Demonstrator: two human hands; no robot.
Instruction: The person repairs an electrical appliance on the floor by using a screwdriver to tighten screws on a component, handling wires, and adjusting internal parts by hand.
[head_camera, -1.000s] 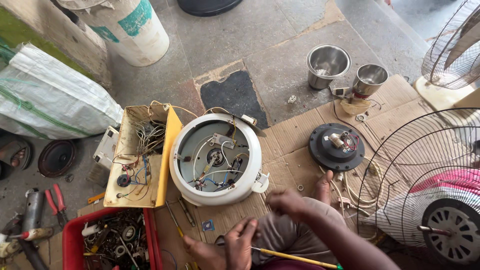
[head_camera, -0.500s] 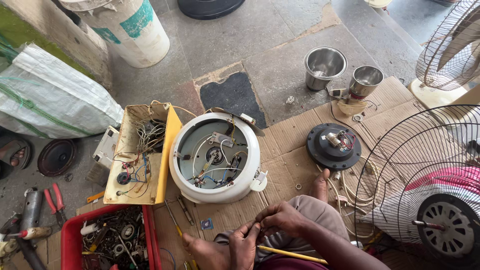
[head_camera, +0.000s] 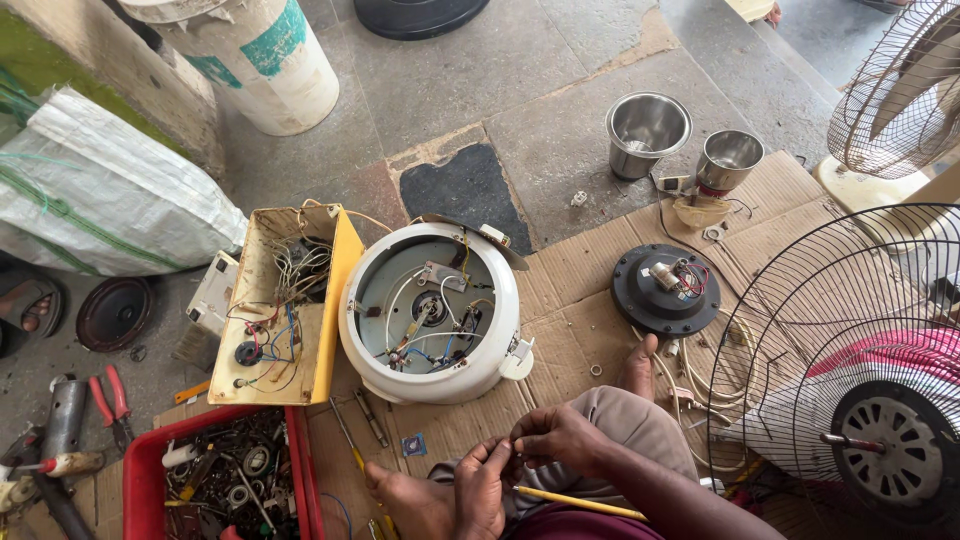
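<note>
My left hand and my right hand meet at the bottom centre, above my folded leg. Their fingertips pinch one small thin part between them; it is too small to tell what it is. A thin yellow rod lies across my lap just under the hands. Ahead of the hands an upturned white round appliance sits open, with coloured wires and a metal plate showing inside. To its left stands an open yellow box full of wires.
A red crate of metal parts stands at the bottom left, with red-handled pliers beside it. A black round motor base, two steel cups and a wire fan guard lie to the right. Screwdrivers lie on the cardboard.
My right hand has come down from near the white appliance and joined my left hand. Both now pinch the small part.
</note>
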